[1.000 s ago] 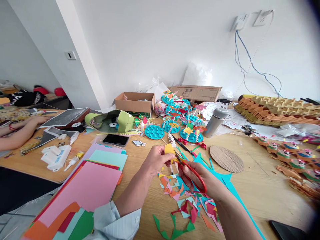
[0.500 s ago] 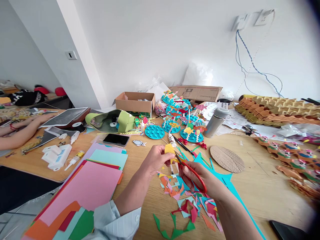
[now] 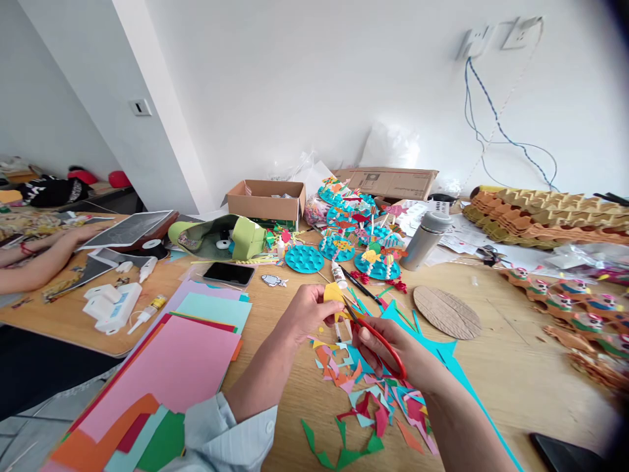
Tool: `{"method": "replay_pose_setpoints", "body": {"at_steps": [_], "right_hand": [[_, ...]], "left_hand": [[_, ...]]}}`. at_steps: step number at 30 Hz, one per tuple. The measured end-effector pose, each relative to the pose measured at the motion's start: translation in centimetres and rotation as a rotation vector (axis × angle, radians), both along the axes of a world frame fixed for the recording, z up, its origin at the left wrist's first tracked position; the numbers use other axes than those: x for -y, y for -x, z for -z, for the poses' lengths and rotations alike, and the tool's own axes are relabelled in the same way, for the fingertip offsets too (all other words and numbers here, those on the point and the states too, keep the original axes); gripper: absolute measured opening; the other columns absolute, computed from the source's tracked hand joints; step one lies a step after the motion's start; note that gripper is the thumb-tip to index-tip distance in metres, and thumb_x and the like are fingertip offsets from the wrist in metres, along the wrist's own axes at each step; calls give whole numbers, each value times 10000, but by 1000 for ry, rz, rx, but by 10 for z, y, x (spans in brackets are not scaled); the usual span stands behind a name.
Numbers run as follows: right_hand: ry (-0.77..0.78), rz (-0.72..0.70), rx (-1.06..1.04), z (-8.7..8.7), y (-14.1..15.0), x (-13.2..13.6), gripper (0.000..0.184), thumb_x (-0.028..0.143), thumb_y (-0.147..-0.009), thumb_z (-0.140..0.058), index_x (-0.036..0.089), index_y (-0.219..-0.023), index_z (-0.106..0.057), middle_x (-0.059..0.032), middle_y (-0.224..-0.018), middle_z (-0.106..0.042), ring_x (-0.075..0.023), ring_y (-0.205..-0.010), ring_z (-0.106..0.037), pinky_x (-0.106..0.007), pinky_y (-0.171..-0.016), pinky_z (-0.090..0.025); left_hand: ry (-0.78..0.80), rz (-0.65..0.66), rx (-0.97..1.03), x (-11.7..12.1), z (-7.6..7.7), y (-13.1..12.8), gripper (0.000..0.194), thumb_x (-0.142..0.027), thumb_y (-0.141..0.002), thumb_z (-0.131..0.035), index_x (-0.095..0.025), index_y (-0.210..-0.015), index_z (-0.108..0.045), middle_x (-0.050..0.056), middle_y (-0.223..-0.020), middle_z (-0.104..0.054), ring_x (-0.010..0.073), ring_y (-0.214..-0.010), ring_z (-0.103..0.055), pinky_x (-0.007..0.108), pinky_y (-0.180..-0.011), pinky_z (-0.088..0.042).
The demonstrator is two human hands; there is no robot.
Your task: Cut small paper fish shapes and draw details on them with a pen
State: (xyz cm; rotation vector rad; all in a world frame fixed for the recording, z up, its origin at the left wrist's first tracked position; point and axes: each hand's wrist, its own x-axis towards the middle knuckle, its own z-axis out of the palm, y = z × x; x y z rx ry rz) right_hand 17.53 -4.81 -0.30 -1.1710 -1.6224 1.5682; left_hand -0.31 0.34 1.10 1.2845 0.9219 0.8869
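Note:
My left hand (image 3: 309, 314) pinches a small piece of yellow paper (image 3: 334, 294) above the wooden table. My right hand (image 3: 388, 349) grips red-handled scissors (image 3: 379, 347), and their blades reach the yellow paper. Below both hands lies a loose pile of multicoloured paper scraps (image 3: 366, 400). A large teal paper sheet (image 3: 445, 354) runs beneath my right wrist. To my left, a stack of coloured card (image 3: 162, 373) lies near my left forearm.
A co-worker's hands (image 3: 49, 246) rest at the far left by a tablet. Ahead stand teal paper discs (image 3: 303, 258), a glue bottle (image 3: 338, 274), a black phone (image 3: 228, 274), a cardboard box (image 3: 265, 200), a steel flask (image 3: 425, 239) and a cardboard oval (image 3: 446, 312).
The whole view has drifted slightly with my head. My hands, the scissors and the yellow paper have stayed almost in place.

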Motion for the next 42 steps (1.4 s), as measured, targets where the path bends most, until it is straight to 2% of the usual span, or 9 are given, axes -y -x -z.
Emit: {"method": "replay_pose_setpoints", "body": {"at_steps": [13, 27, 36, 42], "right_hand": [[19, 6, -18, 2, -1, -1, 550, 724, -790, -518, 179, -742, -464, 53, -497, -471, -54, -388, -394, -179, -370, -278], [4, -18, -4, -1, -1, 0, 545, 726, -797, -502, 182, -773, -482, 49, -503, -484, -69, -400, -416, -196, -377, -304], [-7, 1, -6, 1, -1, 0, 530, 711, -804, -510, 187, -738, -470, 50, -496, -473, -67, -394, -403, -191, -371, -295], [24, 21, -14, 4, -2, -1, 533, 711, -797, -523, 184, -730, -479, 50, -492, -476, -61, -377, -389, -190, -371, -283]], "left_hand": [[-19, 9, 27, -1, 3, 1, 228, -332, -634, -644, -116, -701, -623, 2, -574, -575, 83, -452, -491, 197, -438, -372], [-15, 5, -17, 0, -1, 2, 197, -318, -628, -625, -129, -680, -617, 6, -564, -576, 86, -462, -489, 186, -420, -325], [-16, 6, 15, -1, 2, 1, 197, -316, -632, -636, -126, -683, -625, 0, -572, -575, 85, -462, -487, 197, -451, -364], [46, -16, 67, -3, 5, 1, 248, -373, -660, -637, -127, -680, -613, 4, -597, -584, 75, -455, -496, 190, -452, -367]]}}
